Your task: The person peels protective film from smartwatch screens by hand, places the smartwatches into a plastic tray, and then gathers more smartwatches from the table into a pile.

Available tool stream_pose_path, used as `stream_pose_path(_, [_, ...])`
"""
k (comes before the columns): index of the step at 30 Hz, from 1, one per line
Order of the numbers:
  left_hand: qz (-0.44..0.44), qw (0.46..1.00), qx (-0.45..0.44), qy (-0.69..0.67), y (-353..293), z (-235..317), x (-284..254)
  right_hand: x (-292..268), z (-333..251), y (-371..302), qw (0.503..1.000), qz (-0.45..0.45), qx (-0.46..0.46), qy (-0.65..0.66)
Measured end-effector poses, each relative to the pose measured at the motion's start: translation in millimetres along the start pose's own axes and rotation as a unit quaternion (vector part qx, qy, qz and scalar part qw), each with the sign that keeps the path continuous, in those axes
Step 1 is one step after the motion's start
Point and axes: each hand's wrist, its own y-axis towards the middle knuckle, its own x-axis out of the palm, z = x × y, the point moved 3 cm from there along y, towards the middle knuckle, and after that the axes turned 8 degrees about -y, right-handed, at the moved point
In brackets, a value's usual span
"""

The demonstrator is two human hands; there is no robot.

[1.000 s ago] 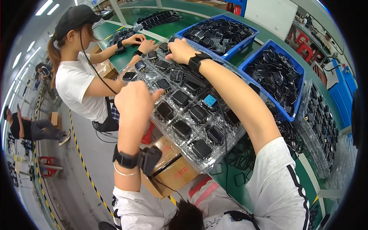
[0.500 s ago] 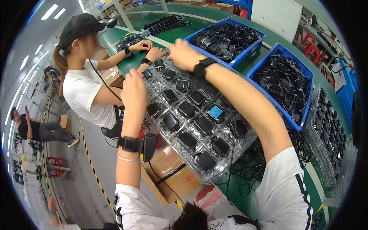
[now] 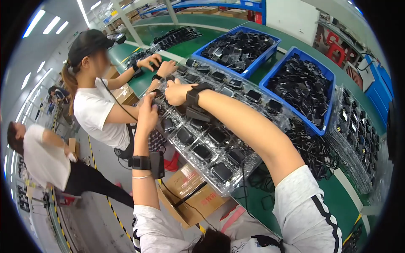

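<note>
A clear plastic blister tray (image 3: 200,175) lies in front of me, its pockets filled with black, square, rounded-corner units that look like watch bodies (image 3: 221,171). My left hand (image 3: 147,111) is at the tray's far left edge, fingers pinched beside a dark unit; what they grip is too small to make out. Close to its right, my right hand (image 3: 177,93) reaches over the far left part of the tray with its fingers curled in. Whatever lies under those fingers is hidden. Each of my wrists wears a black strap with a black box.
Two blue bins (image 3: 265,80) of small dark parts stand beyond the tray. More filled trays (image 3: 358,139) are stacked at right, near loose black frames (image 3: 312,147). A co-worker (image 3: 99,101) works close at left, hands by the tray's far end. An open carton (image 3: 194,194) sits below.
Both my hands have come lower in the picture, the right also leftward, and they are closer together. A passer-by in white now shows at the left.
</note>
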Motion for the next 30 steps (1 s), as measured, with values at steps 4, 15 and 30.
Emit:
stream_pose_path(4, [-0.032, 0.997, -0.034, -0.054, -2, -1, -2, -20, 18, -47, 0.967, 0.228, -0.104, 0.045])
stream_pose_path(15, [-0.198, 0.967, 0.016, 0.162, 13, -23, 18, -98, 47, -465, 0.983, 0.145, 0.109, -0.002])
stream_pose_path(30, [0.006, 0.971, 0.147, 0.188, -45, 48, 19, -155, 162, -926, 0.421, 0.081, 0.808, -0.405])
